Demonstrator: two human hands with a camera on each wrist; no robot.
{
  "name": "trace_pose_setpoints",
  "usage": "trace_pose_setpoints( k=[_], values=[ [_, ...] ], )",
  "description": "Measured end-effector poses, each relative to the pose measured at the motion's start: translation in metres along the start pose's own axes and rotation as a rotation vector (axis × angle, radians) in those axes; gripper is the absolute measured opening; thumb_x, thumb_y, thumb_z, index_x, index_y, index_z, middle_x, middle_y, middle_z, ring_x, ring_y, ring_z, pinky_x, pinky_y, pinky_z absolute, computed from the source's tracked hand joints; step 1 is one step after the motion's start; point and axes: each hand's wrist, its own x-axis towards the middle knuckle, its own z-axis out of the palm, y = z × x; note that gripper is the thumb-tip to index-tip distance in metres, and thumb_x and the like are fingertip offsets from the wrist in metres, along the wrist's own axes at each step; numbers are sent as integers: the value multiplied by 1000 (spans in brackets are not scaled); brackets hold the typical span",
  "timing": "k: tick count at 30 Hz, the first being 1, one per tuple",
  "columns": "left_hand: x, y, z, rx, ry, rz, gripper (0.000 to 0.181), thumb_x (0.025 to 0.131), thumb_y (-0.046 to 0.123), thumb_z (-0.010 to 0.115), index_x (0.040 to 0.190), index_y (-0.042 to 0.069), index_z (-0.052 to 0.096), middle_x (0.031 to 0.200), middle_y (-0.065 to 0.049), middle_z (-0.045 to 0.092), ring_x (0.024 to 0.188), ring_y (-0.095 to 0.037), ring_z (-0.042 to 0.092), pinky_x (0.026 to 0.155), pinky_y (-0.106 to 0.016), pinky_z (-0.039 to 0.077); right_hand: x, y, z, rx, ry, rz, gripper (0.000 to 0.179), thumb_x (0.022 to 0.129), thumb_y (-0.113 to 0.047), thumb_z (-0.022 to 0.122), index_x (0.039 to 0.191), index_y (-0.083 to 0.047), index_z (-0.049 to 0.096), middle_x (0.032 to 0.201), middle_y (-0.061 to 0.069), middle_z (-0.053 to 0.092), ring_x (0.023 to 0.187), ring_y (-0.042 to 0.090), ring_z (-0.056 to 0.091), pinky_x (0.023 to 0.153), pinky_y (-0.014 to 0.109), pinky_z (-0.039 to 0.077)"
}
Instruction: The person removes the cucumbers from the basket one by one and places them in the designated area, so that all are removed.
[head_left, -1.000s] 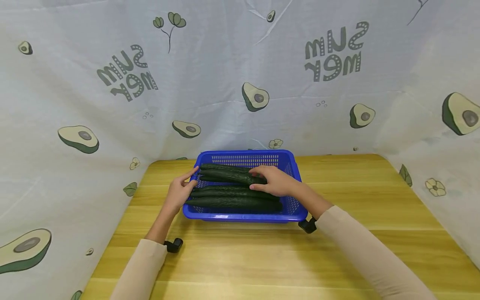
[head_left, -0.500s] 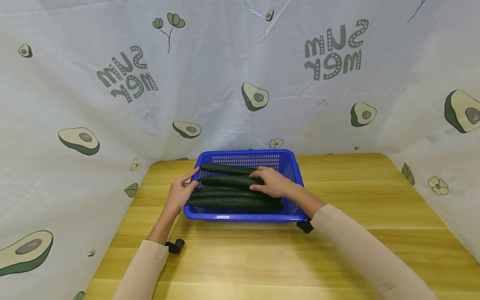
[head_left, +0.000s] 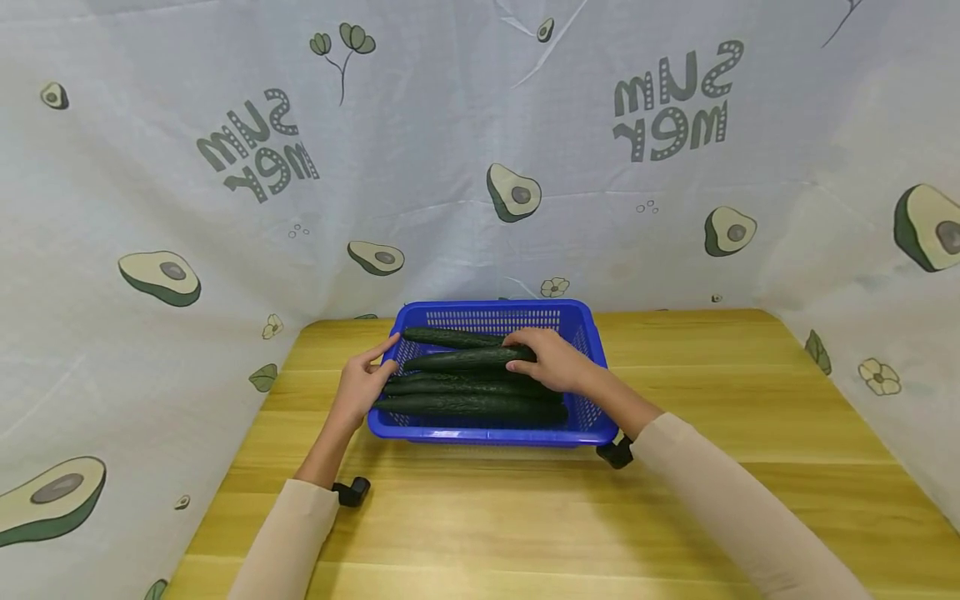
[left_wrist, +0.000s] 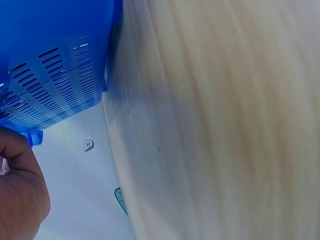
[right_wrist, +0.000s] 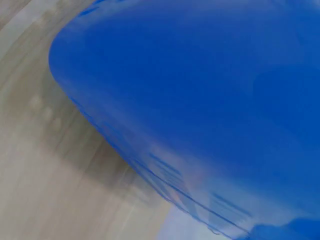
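A blue plastic basket with slotted walls holds several long dark green cucumbers. My right hand grips one cucumber near its right end, thumb in front and fingers behind. That cucumber tilts slightly, its right end higher. Behind it another cucumber lies along the back; in front, two more, including the front cucumber, lie side by side. At the basket's left rim, my left hand holds on with thumb and fingers. The left wrist view shows part of this hand beside the slotted wall; the right wrist view shows only basket and table.
The basket stands on a wooden table near its back edge. A white cloth printed with avocados hangs behind and along both sides. Black wrist mounts show at both sleeves.
My right hand has drawn one cucumber forward from the back one, opening a gap between them, then raised its right end slightly. The left hand stays at the rim.
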Motion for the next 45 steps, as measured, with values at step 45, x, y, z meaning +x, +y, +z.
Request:
trace_pose_setpoints(
  k=[45],
  values=[
    [0,1,1,-47,4,-43,51,99,17,63,147,33,59,48,12,33,42,-7,27,42,-23,24,-132,89,-120,-21,191,186,45,107,-21,58,144,2,49,147,28,50,138,52,41,109,71,35]
  ],
)
